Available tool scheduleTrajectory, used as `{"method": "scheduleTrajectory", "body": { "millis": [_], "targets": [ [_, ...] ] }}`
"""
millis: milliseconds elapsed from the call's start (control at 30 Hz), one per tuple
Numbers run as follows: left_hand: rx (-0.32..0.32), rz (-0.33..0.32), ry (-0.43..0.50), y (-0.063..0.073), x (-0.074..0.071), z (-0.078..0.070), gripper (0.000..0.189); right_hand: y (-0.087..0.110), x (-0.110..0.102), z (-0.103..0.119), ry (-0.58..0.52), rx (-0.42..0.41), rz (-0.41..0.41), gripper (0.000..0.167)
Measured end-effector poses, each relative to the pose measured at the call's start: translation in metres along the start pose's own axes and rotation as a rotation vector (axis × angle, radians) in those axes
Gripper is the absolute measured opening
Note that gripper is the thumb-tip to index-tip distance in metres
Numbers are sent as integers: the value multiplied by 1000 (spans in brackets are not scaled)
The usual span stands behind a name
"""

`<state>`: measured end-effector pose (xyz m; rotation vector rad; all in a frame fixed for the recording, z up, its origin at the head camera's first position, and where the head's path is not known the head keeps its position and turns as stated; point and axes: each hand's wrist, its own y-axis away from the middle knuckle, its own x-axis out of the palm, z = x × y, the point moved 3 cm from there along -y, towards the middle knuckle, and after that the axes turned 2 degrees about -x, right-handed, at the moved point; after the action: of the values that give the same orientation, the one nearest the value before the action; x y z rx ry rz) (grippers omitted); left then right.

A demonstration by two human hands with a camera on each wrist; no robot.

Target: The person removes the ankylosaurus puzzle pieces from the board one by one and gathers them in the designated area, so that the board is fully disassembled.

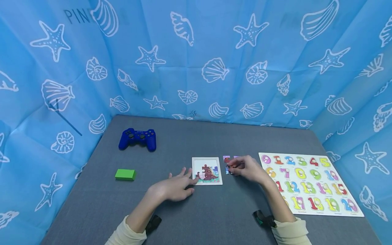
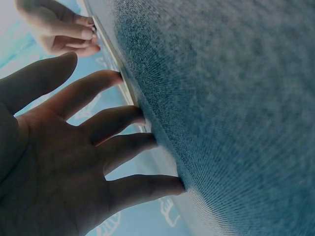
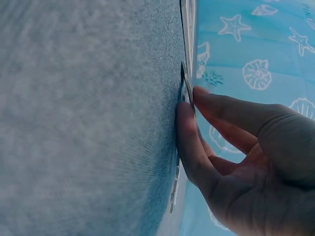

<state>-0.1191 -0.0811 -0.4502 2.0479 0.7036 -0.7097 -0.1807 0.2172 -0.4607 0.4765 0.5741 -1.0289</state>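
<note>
A small square jigsaw puzzle (image 1: 207, 179) in a white frame lies on the table, with part of its picture of a brown figure filled in. My left hand (image 1: 174, 188) lies at the frame's left side, fingers spread and fairly straight. In the left wrist view the fingertips (image 2: 110, 77) of that hand meet the frame's edge and the table. Just right of the frame, my right hand (image 1: 248, 168) pinches a thin jigsaw piece (image 3: 187, 81) between thumb and finger, tilted up from the table. More loose pieces (image 1: 226, 159) lie beside it, partly hidden by the fingers.
At the right lies a white number board (image 1: 310, 207) with colourful number pieces. A blue game controller (image 1: 137, 137) sits at the back left, and a green block (image 1: 125, 174) in front of it. Blue curtains (image 1: 196, 51) with shell prints stand around the grey table (image 1: 214, 217).
</note>
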Motion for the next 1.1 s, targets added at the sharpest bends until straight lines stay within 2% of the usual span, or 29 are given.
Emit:
{"method": "scheduleTrajectory", "body": {
  "millis": [233,467,633,933,1100],
  "targets": [
    [3,-4,7,-2,1,2,54,1,-1,1,29,38,-31,19],
    [33,-8,-7,-27,17,25,56,1,-2,0,15,50,-41,18],
    [31,-15,-14,-32,19,29,57,0,-2,2,-12,13,-25,22],
    [24,-12,-7,-24,14,21,56,-8,7,13,-116,-77,26,24],
    [25,-8,-14,-30,18,27,57,-15,15,24,-134,-130,52,24]
  ]
}}
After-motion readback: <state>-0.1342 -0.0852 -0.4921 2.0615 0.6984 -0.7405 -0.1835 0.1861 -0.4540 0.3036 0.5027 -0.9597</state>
